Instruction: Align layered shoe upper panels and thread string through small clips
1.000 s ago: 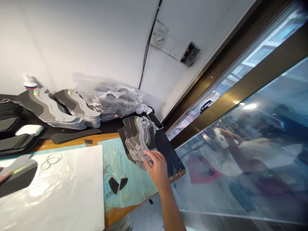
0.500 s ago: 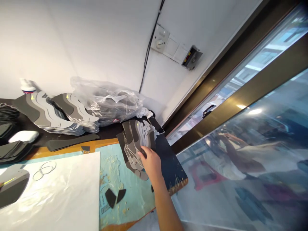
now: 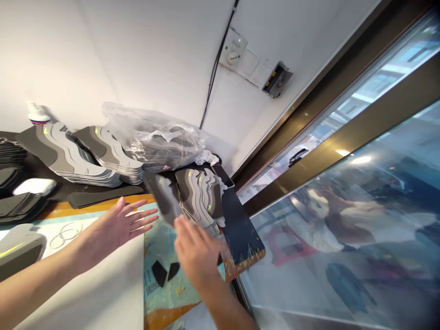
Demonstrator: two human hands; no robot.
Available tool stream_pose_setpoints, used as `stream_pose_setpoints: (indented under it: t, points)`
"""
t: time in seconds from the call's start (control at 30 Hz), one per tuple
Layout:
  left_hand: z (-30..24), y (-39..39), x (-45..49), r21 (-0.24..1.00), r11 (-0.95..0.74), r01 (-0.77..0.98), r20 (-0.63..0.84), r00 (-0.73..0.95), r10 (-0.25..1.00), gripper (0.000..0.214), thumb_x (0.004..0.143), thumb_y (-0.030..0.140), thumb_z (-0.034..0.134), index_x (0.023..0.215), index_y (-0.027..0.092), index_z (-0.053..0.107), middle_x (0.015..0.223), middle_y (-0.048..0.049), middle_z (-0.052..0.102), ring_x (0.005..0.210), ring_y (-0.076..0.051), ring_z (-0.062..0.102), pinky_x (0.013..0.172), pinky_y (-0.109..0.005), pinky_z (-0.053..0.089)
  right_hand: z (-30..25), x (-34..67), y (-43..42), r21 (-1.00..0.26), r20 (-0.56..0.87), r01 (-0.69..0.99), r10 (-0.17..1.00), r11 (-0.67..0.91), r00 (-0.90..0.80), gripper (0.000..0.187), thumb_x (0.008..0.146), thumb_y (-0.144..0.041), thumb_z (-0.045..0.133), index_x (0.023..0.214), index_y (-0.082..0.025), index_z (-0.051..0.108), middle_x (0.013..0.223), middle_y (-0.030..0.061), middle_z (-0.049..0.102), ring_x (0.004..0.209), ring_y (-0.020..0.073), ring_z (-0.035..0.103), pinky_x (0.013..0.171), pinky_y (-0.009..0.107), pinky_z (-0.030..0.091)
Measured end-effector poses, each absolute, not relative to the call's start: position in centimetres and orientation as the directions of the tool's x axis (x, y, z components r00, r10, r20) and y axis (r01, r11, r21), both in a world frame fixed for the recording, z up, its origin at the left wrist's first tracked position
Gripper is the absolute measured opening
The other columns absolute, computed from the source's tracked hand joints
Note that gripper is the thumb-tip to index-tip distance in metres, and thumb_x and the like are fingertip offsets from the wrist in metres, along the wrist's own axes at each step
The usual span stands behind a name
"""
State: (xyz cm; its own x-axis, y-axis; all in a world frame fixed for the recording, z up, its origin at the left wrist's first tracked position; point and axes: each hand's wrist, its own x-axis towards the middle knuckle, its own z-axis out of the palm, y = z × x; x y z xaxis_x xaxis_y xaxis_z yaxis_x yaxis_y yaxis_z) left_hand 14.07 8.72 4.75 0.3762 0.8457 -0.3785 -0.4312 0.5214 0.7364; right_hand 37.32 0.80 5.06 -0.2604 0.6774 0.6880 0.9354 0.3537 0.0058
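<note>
Since the earlier frame, the left hand (image 3: 117,227) has come into my view from the left, and a dark gray piece (image 3: 161,199) has come up off the pile. I see that piece tilted in the air, just past the fingertips of the right hand (image 3: 195,251). The right hand is blurred, so I cannot tell if it pinches the piece or only touches it. The left hand is open wide with its fingers spread, and it holds nothing. It hangs over the edge of a white board (image 3: 103,293).

The pile of gray cut shoe pieces (image 3: 199,197) lies on a dark wood board (image 3: 240,227), just beyond the right hand. A phone (image 3: 223,176) sits at the far end of that board. Two tall stacks of gray shoe pieces (image 3: 92,158) lie on a black table top (image 3: 30,183) to the far left. Behind them is a clear plastic bag (image 3: 158,137). Two small black pieces (image 3: 161,272) lie on a blue mat (image 3: 151,243) under the hands. A big glass window (image 3: 343,229) runs along the right
</note>
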Motion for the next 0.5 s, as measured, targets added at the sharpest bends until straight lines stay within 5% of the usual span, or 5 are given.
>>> stream_pose_setpoints:
  t: [0.1,0.17,0.3,0.4,0.5]
  points:
    - [4.2,9.3,14.0,0.722,0.542,-0.431,-0.451,0.3,0.84,0.037,0.084,0.026,0.072,0.12,0.019,0.066,0.107,-0.0083,0.077,0.087,-0.018,0.074,0.081,-0.025,0.063,4.2,36.3,0.3,-0.141,0.506,0.838,0.766,0.526,-0.396,0.025,0.096,-0.038,0.061,0.114,-0.029,0.075,0.121,-0.0003,0.077,0.1,0.0171,0.073,0.082,0.028,0.059]
    - [3.4,9.5,13.4,0.747,0.539,-0.389,-0.521,0.162,0.838,0.043,0.082,0.013,0.069,0.124,0.018,0.065,0.105,-0.0058,0.077,0.086,-0.014,0.074,0.075,-0.018,0.062,3.6,37.4,1.7,-0.227,0.437,0.856,0.834,0.464,-0.336,0.029,0.095,-0.046,0.063,0.114,-0.027,0.076,0.121,0.0022,0.076,0.113,0.0201,0.069,0.098,0.032,0.057]
    - [1.5,9.7,12.1,0.766,0.585,-0.268,-0.567,0.149,0.81,0.052,0.087,0.031,0.074,0.135,0.019,0.059,0.114,-0.008,0.074,0.094,-0.016,0.073,0.08,-0.022,0.063,3.1,40.4,5.8,-0.205,0.301,0.975,0.953,0.085,-0.02,0.042,0.092,-0.031,0.069,0.133,-0.021,0.068,0.141,0.0113,0.065,0.127,0.0284,0.063,0.106,0.042,0.054]
    - [0.6,10.2,12.5,0.831,0.544,-0.121,-0.523,0.163,0.836,0.072,0.072,0.036,0.088,0.135,0.016,0.058,0.11,-0.0079,0.074,0.091,-0.018,0.072,0.08,-0.025,0.063,3.8,41.3,7.3,-0.229,0.156,0.973,0.988,0.021,0.015,0.04,0.093,-0.027,0.068,0.133,-0.023,0.069,0.142,0.0082,0.065,0.123,0.0263,0.067,0.101,0.037,0.056]
    - [0.8,10.7,13.6,0.87,0.49,-0.06,-0.459,0.265,0.848,0.059,0.064,0.032,0.089,0.116,0.015,0.068,0.108,-0.0091,0.076,0.097,-0.023,0.072,0.079,-0.025,0.062,5.0,41.6,7.4,-0.298,0.109,0.953,0.994,0.051,-0.019,0.033,0.098,-0.03,0.061,0.129,-0.025,0.072,0.14,0.005,0.067,0.122,0.0226,0.068,0.102,0.031,0.054]
